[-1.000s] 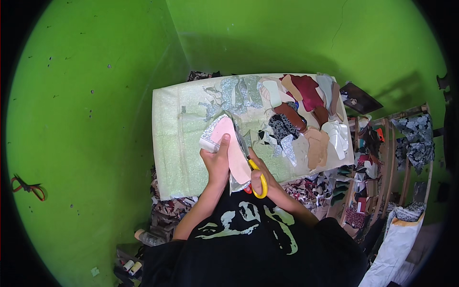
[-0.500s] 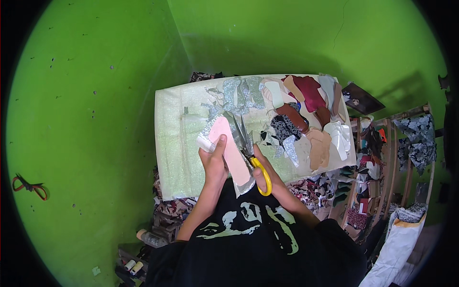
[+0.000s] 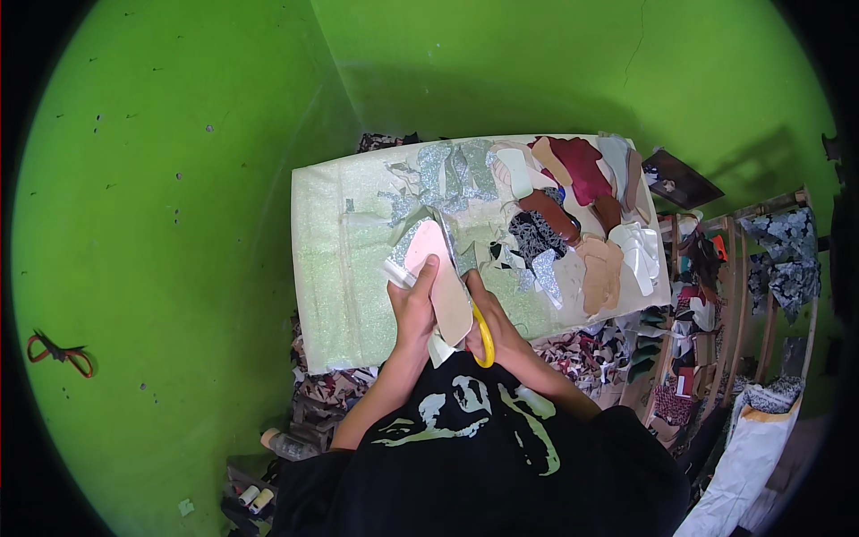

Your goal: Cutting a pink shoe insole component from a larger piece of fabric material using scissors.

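A pink-and-beige insole (image 3: 445, 291) lies over a piece of silvery glitter material (image 3: 404, 240) that sticks out past its edges. My left hand (image 3: 412, 309) grips both, its thumb pressed on the insole's face. Yellow-handled scissors (image 3: 485, 338) are in my right hand (image 3: 497, 324), fingers wrapped round the handles. Their blades run up along the insole's right edge, mostly hidden by the insole and material. Both hands are above the near side of a pale covered table (image 3: 322, 259).
Silvery offcuts (image 3: 456, 170) lie at the table's back. On its right are brown pieces (image 3: 548, 217), a dark red piece (image 3: 574, 170), tan insole shapes (image 3: 598, 273) and white ones (image 3: 635, 255). A wooden rack (image 3: 729, 304) with scraps stands right; another pair of scissors (image 3: 60, 353) hangs on the green wall.
The scissors have moved left against the insole's right edge, and their blades, spread apart in plain view before, are now mostly hidden. The insole has shifted slightly right.
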Available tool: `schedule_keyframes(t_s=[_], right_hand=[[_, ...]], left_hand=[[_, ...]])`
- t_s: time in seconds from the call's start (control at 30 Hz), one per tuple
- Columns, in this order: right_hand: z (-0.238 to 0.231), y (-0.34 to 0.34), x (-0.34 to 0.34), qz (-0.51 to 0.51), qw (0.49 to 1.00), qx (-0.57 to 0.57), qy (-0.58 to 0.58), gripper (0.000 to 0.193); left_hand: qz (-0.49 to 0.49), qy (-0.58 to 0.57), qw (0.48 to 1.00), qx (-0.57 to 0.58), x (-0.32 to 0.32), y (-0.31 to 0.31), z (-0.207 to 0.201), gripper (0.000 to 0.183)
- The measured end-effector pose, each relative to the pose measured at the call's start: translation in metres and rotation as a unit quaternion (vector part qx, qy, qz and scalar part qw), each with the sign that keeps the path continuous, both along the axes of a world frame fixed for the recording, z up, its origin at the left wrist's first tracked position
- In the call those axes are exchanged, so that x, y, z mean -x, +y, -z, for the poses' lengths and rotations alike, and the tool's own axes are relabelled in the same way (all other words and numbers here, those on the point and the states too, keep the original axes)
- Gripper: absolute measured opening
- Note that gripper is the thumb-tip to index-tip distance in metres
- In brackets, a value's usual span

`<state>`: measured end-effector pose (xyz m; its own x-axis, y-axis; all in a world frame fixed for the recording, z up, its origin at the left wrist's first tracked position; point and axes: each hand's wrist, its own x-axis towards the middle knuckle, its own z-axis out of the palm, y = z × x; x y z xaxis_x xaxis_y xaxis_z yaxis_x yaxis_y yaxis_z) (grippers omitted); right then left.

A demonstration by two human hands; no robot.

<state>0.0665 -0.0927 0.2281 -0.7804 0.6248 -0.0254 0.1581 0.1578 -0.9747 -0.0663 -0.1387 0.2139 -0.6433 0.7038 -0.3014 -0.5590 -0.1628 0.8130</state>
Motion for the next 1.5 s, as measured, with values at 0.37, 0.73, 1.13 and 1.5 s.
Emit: schedule_keyframes(t_s=[0.37, 0.73, 1.13, 1.5], right_hand=[[0.004, 0.009, -0.008, 0.06, 0.998, -0.023, 0.017, 0.082], [-0.053, 0.021, -0.031, -0.028, 0.998, -0.002, -0.054, 0.105], [-0.068, 0.027, -0.052, -0.029, 0.996, 0.025, -0.083, 0.074], [-0.075, 0.046, -0.065, -0.106, 0.98, -0.116, -0.122, 0.078]], left_hand=[[0.018, -0.008, 0.999, -0.035, 0.013, -0.002, -0.014, 0.039], [0.227, 0.138, 0.964, -0.014, 0.035, -0.022, -0.04, 0.03], [0.234, 0.149, 0.961, -0.009, 0.035, -0.025, -0.054, 0.031], [0.326, 0.196, 0.925, -0.01, 0.049, -0.023, -0.066, 0.031]])
